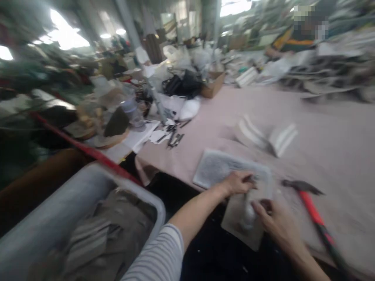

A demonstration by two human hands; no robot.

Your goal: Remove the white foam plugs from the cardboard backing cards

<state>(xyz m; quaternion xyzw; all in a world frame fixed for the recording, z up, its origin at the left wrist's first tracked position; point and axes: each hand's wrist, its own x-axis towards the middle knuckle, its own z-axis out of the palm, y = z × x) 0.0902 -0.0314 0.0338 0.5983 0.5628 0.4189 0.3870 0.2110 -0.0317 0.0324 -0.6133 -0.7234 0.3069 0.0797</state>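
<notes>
Fingers and thumbs closed, the left hand [236, 183] pinches a grey-beige panel's [236, 215] top and the right hand [274, 219] its side, lower right of centre.

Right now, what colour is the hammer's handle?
The handle is red and black, clearest in the head view.

Flat piece [234, 216] blurry, bin [58, 207] cropped

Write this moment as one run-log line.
Left hand: at flat piece, grip blurred | right hand: same piece, grip blurred | table: hammer, rectangular slab | alongside: tub of pieces
</notes>
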